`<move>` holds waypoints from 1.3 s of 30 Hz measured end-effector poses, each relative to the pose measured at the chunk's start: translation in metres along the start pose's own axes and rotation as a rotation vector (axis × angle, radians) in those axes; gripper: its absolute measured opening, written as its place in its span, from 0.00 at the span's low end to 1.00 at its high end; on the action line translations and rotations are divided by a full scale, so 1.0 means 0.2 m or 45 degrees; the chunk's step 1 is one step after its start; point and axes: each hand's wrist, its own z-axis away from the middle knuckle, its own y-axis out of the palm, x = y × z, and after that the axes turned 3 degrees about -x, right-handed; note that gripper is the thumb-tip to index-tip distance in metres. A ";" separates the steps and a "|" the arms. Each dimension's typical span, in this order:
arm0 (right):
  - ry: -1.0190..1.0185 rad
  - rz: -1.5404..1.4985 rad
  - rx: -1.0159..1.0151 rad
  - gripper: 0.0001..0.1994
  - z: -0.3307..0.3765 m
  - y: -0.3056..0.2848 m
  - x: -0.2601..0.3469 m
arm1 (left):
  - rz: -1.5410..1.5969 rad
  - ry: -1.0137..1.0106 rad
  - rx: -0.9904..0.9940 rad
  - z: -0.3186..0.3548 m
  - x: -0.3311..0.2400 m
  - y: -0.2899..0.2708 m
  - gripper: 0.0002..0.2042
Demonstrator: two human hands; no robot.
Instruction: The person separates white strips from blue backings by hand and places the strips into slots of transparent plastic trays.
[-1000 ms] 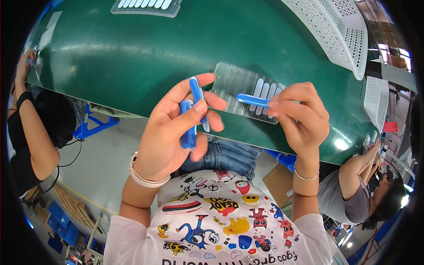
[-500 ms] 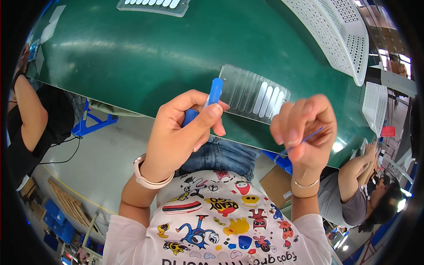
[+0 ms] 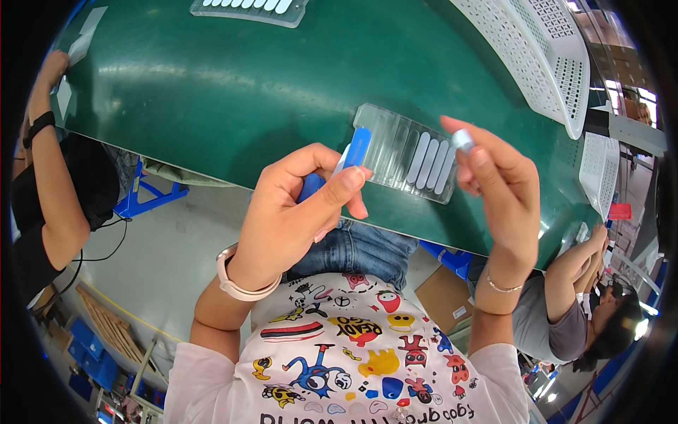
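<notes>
My left hand is closed on flat, round-ended blue strips. One strip points up past the thumb with a white edge beside it, and more blue shows inside the curled fingers. Between the thumb and fingertips of my right hand is a small pale piece; its full shape is hidden. A clear plastic tray with long rounded slots lies on the green table, between my hands and a little beyond them. Several white strips fill slots at its right side, while those at its left look bare.
Another clear tray with white strips lies at the far edge of view. White perforated baskets stand at the right on the green table. One person's arm reaches in at the left; another person sits at the right.
My right hand has moved up and away, beside the tray's right end; the thin blue piece in its fingers now appears as a pale piece. The left hand has barely shifted.
</notes>
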 end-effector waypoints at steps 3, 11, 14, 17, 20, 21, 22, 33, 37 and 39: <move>-0.414 1.032 0.013 0.04 -0.02 0.03 0.03 | -0.050 -0.014 -0.020 0.00 0.01 0.00 0.09; -0.187 1.394 0.489 0.12 -0.22 0.09 0.13 | -0.124 -0.022 0.015 0.00 0.00 -0.01 0.08; -0.308 1.631 0.383 0.13 -0.24 0.10 0.12 | -0.155 -0.027 0.013 0.01 0.00 -0.01 0.08; -0.328 1.657 0.280 0.16 -0.23 0.11 0.09 | -0.164 -0.024 0.022 0.01 0.00 -0.02 0.08; -0.563 1.405 0.373 0.16 -0.20 0.11 0.04 | -0.170 -0.011 0.047 0.00 -0.01 0.00 0.08; -0.455 1.172 0.358 0.14 -0.17 0.14 0.05 | -0.192 0.005 0.059 0.00 -0.02 0.00 0.08; -0.348 0.939 0.340 0.13 -0.14 0.17 0.07 | -0.190 -0.001 0.060 0.00 -0.01 0.00 0.08; -1.272 1.606 0.001 0.09 -0.07 0.09 -0.11 | 0.232 -0.119 0.055 -0.02 0.01 -0.04 0.15; -1.109 1.702 0.080 0.10 0.01 0.17 -0.16 | 0.323 -0.071 -0.013 -0.01 0.00 -0.02 0.19; -1.068 1.732 0.072 0.10 0.04 0.19 -0.15 | 0.276 -0.099 -0.013 -0.01 -0.01 -0.03 0.19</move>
